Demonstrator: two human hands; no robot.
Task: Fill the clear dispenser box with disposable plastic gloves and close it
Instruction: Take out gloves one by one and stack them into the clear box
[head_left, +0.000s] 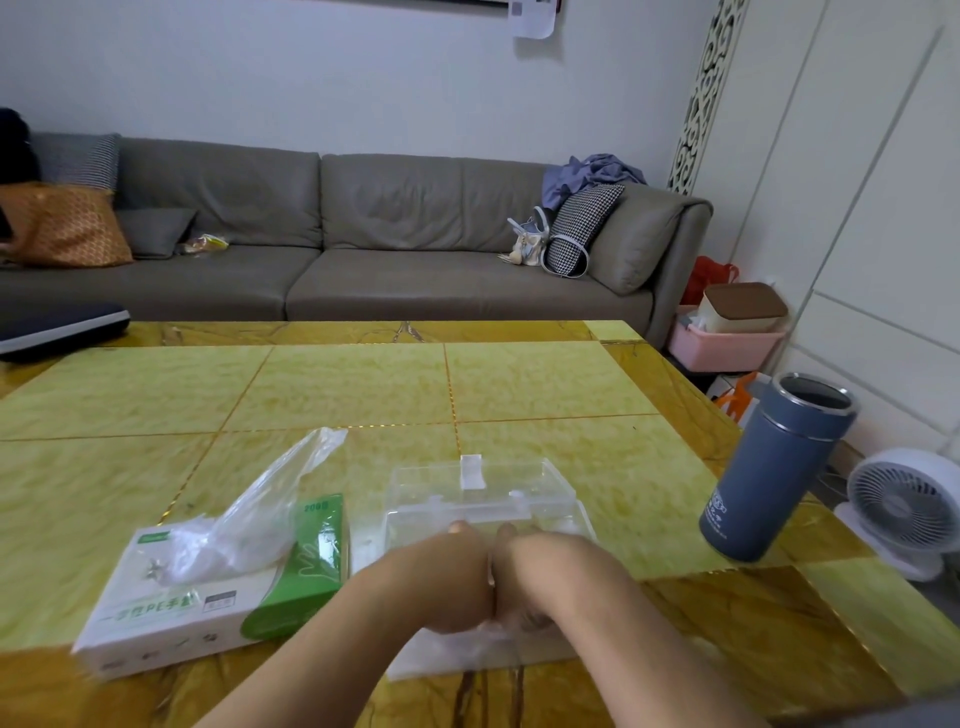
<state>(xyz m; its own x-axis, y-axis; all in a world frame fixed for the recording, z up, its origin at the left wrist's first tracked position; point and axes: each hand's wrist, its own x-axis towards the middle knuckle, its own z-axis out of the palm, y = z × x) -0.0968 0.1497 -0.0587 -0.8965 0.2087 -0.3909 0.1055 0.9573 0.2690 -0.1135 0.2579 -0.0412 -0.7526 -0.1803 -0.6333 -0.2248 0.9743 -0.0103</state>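
Note:
The clear dispenser box (483, 488) stands on the yellow table just beyond my hands, its lid up at the back. My left hand (441, 587) and my right hand (540, 582) are pressed side by side, palms down, on a flat stack of clear plastic gloves (457, 657) at the box's near side. Whether the stack lies inside the box or in front of it I cannot tell. To the left lies a white and green glove carton (208, 597) with a loose plastic glove (270, 499) sticking up out of its top.
A blue-grey thermos (769, 473) without a lid stands at the table's right edge. A white fan (906, 512) sits on the floor beyond it. A grey sofa (363, 234) runs behind the table; a dark cushion (57, 327) lies at the far left.

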